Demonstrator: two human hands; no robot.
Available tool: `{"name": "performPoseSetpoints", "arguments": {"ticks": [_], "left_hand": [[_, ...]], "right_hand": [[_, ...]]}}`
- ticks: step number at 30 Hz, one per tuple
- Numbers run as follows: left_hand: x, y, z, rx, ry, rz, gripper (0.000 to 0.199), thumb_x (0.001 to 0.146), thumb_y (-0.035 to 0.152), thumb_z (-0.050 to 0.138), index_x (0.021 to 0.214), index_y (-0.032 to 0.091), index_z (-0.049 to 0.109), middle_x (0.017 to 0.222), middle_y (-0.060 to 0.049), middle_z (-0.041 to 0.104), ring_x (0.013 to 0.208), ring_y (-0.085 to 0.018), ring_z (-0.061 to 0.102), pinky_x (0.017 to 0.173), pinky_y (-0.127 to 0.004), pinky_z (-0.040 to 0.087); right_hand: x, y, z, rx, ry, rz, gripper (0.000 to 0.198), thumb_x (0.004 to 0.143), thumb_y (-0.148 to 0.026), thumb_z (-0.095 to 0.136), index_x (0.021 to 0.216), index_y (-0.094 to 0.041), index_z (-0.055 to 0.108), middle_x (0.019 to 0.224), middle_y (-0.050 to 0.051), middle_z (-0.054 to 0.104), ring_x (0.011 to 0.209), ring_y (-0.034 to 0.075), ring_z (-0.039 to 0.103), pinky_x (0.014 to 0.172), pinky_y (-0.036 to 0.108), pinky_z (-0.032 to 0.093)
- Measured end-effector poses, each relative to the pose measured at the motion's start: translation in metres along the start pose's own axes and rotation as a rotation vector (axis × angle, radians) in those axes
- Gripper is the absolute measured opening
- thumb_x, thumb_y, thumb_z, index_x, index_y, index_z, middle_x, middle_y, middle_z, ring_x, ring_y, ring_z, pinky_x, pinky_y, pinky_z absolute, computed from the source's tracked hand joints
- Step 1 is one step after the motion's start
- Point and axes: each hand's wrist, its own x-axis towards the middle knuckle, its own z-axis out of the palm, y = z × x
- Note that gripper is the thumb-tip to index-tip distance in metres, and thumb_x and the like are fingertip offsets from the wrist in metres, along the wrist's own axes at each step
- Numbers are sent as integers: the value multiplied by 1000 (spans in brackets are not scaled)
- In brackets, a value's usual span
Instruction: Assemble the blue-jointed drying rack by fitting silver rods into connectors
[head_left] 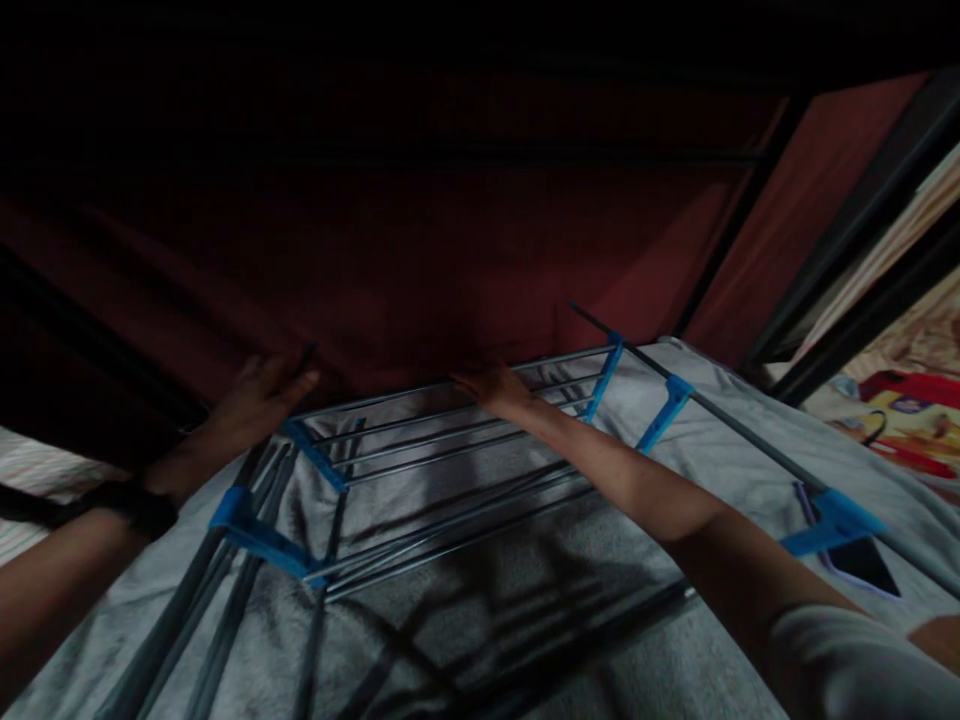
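A rack [420, 440] of grey metal rods with blue plastic brackets lies on a grey blanket. My left hand [266, 395] is at the far end of the rack's left pole, its thumb and fingers to either side of the dark pole tip; blur softens the fingers. My right hand [499, 390] reaches across the rack, with its fingers curled over the farthest crosswise rod. Close to my left hand is one blue bracket [315, 455]. Another blue bracket [604, 378] joins the rods to the right pole.
Behind the rack rises a dark red wall or panel [450, 270] with black frame bars. A phone [862, 565] lies on the blanket [585, 620] under the right pole. A red and yellow packet [915, 420] is at the far right. Several loose-looking poles run along the left.
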Motion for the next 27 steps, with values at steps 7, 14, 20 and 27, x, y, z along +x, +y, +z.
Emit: {"name": "performPoseSetpoints", "arguments": {"ticks": [7, 14, 20, 27], "left_hand": [[-10, 105, 66, 242, -223, 647, 56, 97, 41, 44, 147, 17, 46, 152, -12, 48, 140, -29, 44, 119, -45, 33], [1, 124, 125, 22, -241, 641, 55, 95, 26, 40, 150, 19, 43, 149, -12, 53, 134, -29, 53, 113, -45, 41], [4, 119, 123, -54, -286, 628, 50, 98, 32, 33, 139, 17, 58, 143, -10, 59, 132, -28, 54, 115, -46, 39], [6, 118, 131, -28, -297, 583, 53, 98, 35, 33, 139, 14, 58, 139, -14, 62, 127, -31, 58, 110, -46, 43]], "right_hand": [[0, -1, -4, 37, -4, 8, 33, 102, -30, 50, 129, -22, 66, 128, 8, 67, 121, 24, 56, 107, 39, 37], [2, -1, -2, 99, -20, 51, 34, 100, -28, 53, 132, -25, 63, 132, 7, 65, 124, 23, 55, 108, 40, 37], [-30, 49, -63, 44, -22, 76, 36, 99, -20, 49, 131, -20, 65, 129, 10, 65, 121, 24, 58, 108, 41, 39], [-120, 176, -136, 469, 246, 974, 26, 85, -13, 58, 104, -19, 74, 115, 10, 72, 115, 24, 64, 106, 38, 47]]}}
